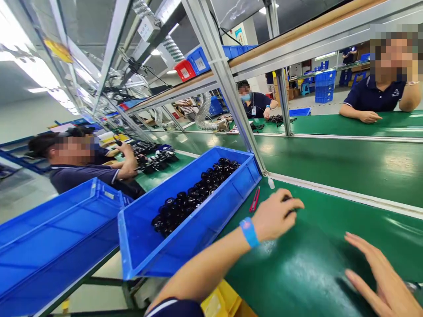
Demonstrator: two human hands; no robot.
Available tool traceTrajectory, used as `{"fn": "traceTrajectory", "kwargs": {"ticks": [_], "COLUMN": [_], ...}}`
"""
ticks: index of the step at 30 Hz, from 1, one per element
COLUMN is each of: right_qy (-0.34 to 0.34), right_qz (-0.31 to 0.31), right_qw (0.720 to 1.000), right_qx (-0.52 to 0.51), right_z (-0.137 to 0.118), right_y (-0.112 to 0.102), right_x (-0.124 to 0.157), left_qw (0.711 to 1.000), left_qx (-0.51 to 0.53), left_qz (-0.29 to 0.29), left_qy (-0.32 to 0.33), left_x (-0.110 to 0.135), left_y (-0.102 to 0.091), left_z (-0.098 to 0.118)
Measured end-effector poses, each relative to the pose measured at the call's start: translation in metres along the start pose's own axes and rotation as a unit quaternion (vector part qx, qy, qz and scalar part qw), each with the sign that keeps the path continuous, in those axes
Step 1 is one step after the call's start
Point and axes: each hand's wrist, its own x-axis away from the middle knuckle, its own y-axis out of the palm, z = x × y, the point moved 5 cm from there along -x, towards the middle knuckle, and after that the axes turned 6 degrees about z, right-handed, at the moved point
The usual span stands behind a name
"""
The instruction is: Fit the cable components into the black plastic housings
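Observation:
My left hand, with a blue band round its wrist, is above the green work surface. Its fingers are curled together, and a small black part shows between them; its shape is mostly hidden. A red utility knife lies just left of that hand. Lower right, my right hand is open over the surface, fingers apart and nothing visible in them. Beside my left forearm stands a long blue bin with many glossy black round parts heaped inside.
A second blue bin stands at the left. An aluminium post rises behind the parts bin, and a white-edged rail runs along the bench. A yellow bin sits below the bench edge. Co-workers sit at the left and across the bench.

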Motion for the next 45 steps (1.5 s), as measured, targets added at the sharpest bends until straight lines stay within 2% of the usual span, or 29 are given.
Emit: {"fn": "traceTrajectory", "kwargs": {"ticks": [1, 3, 4, 6, 8, 15, 20, 23, 26, 30, 34, 38, 42, 45], "right_qy": [0.053, 0.069, 0.072, 0.074, 0.066, 0.032, -0.007, -0.030, -0.048, -0.078, -0.131, -0.148, -0.139, -0.139], "right_qz": [-0.002, 0.018, 0.029, 0.043, 0.044, 0.009, 0.000, -0.006, -0.015, -0.022, -0.060, -0.075, -0.066, -0.064], "right_qw": [0.997, 0.993, 0.992, 0.990, 0.989, 0.993, 0.998, 0.999, 0.999, 0.993, 0.979, 0.972, 0.973, 0.973], "right_qx": [-0.061, -0.089, -0.098, -0.112, -0.123, -0.110, -0.060, -0.027, 0.013, 0.084, 0.141, 0.167, 0.171, 0.172], "right_z": [-0.010, -0.024, -0.026, -0.020, -0.011, -0.003, -0.009, -0.014, -0.020, -0.035, -0.050, -0.048, -0.039, -0.036], "right_y": [0.010, 0.027, 0.034, 0.044, 0.047, 0.046, 0.050, 0.050, 0.045, 0.039, 0.048, 0.053, 0.048, 0.044], "right_x": [-0.016, -0.046, -0.057, -0.071, -0.075, -0.070, -0.069, -0.065, -0.062, -0.063, -0.069, -0.069, -0.064, -0.063], "left_qw": [1.000, 0.999, 0.998, 0.998, 0.997, 0.992, 0.989, 0.989, 0.991, 0.991, 0.988, 0.986, 0.988, 0.994], "left_qx": [0.002, -0.001, -0.003, 0.000, 0.011, 0.109, 0.144, 0.143, 0.131, 0.126, 0.129, 0.125, 0.114, 0.088], "left_qz": [-0.020, -0.038, -0.044, -0.054, -0.060, -0.056, -0.026, -0.011, -0.015, -0.041, -0.082, -0.110, -0.099, -0.065], "left_qy": [0.018, 0.033, 0.036, 0.039, 0.040, 0.020, -0.014, -0.030, -0.037, -0.026, 0.007, 0.028, 0.020, -0.009], "left_x": [0.003, 0.005, 0.004, 0.001, -0.001, 0.009, 0.009, 0.010, 0.012, 0.019, 0.024, 0.022, 0.018, 0.015], "left_y": [0.029, 0.075, 0.092, 0.113, 0.121, 0.112, 0.093, 0.080, 0.072, 0.069, 0.071, 0.079, 0.089, 0.093], "left_z": [0.022, 0.051, 0.059, 0.064, 0.061, 0.023, -0.014, -0.027, -0.030, -0.020, -0.008, -0.006, -0.016, -0.027]}}
